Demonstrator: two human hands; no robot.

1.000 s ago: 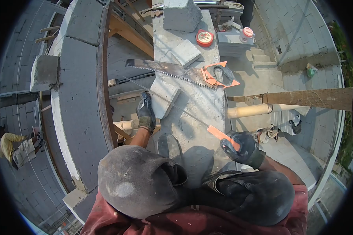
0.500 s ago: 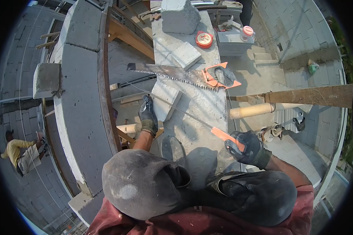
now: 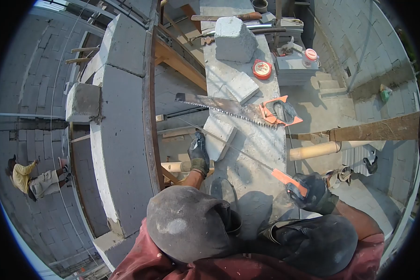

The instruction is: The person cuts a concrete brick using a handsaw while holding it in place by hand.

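My right hand (image 3: pixel 308 192), in a dark work glove, is closed round the orange handle of a handsaw (image 3: pixel 283 176). Its long blade shows almost edge-on as a thin line, slanting up-left across a small pale concrete block (image 3: pixel 220 133). Whether the teeth touch the block, I cannot tell. At the block's left side is my left hand (image 3: pixel 198 151), also gloved, gripping its edge; part of the fingers is hidden. Farther along the plank, a second handsaw (image 3: pixel 228 108) with a toothed blade and orange handle lies flat, its tip past the left edge.
Beyond the saw lie another pale block piece (image 3: pixel 242 87), a red tape measure (image 3: pixel 262 69) and a larger rough block (image 3: pixel 234 41). A block wall (image 3: pixel 126 121) runs along the left. Timber (image 3: pixel 378 128) juts in from the right. A person in yellow (image 3: pixel 25 177) is below left.
The whole view has shifted, so the work surface and both hands appear farther right and lower. My grip on the saw and my left hand's place at the block look unchanged.
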